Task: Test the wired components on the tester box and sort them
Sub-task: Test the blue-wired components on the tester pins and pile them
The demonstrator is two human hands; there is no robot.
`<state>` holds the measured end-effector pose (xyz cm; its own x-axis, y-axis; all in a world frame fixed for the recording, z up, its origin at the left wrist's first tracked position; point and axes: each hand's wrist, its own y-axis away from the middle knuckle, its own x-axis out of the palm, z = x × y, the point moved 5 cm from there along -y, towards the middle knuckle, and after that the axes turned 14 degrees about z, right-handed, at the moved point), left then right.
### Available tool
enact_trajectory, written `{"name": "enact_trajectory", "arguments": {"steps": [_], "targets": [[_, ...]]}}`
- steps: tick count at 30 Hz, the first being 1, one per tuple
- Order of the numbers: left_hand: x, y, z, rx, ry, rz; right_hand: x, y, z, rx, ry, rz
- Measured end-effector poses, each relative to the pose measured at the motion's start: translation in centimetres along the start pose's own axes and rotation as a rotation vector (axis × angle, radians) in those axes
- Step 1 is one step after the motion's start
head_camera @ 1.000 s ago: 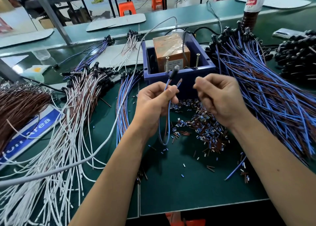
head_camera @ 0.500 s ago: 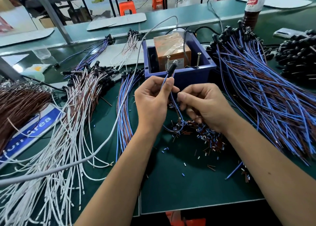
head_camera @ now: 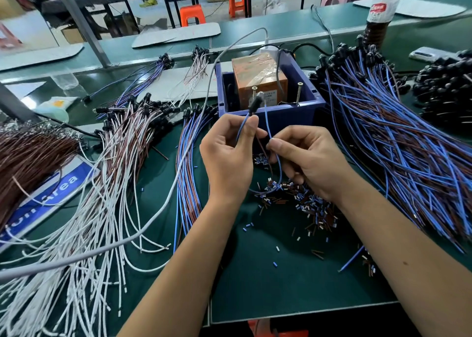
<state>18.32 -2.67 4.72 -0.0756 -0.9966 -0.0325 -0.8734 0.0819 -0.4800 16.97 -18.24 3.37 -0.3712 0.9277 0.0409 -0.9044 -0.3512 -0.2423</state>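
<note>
Black-headed component (head_camera: 256, 103) on blue and brown leads, pinched in both hands: left (head_camera: 228, 155), right (head_camera: 310, 161).

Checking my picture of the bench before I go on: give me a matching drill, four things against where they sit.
Things:
1. tester box
2. bottle
3. white-wire bundle
4. cut sleeve bits

Places:
A. far right, back of the bench
B. under the right hand
C. straight ahead, behind both hands
D. near left, fanned toward the edge

Pairs: 1-C, 2-A, 3-D, 4-B
</note>
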Motion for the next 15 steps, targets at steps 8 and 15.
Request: {"name": "enact_trajectory", "arguments": {"steps": [8, 15], "targets": [[-0.8, -0.2, 0.6, -0.080, -0.072, -0.113, -1.1, 0.1, 0.1, -0.002, -0.025, -0.158], [-0.9, 0.0, -0.1, -0.044, -0.046, -0.162, -1.6, 0.2, 0.4, -0.047, -0.055, -0.249]]}}
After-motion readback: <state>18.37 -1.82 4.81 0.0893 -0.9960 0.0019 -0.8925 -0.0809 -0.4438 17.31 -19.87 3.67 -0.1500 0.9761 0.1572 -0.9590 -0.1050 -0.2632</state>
